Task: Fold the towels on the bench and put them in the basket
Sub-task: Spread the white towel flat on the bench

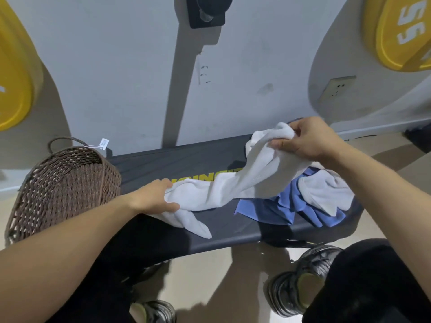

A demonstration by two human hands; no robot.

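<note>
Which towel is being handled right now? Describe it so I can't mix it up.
Start at the dark padded bench right of the brown woven basket. The long white towel stretches across it, gripped by the left hand and right hand. Unlike the crumpled blue cloth and second white towel, it's lifted.

So there's a long white towel getting stretched out across the dark counter, bunched and rumpled, one end lifted above the far right part and the other lying near the front left with a corner drooping toward the edge. A blue towel is sitting crumpled on the right side, with another white towel piled on top of it. The brown wicker basket is standing at the counter's left end, tilted a bit.
</note>
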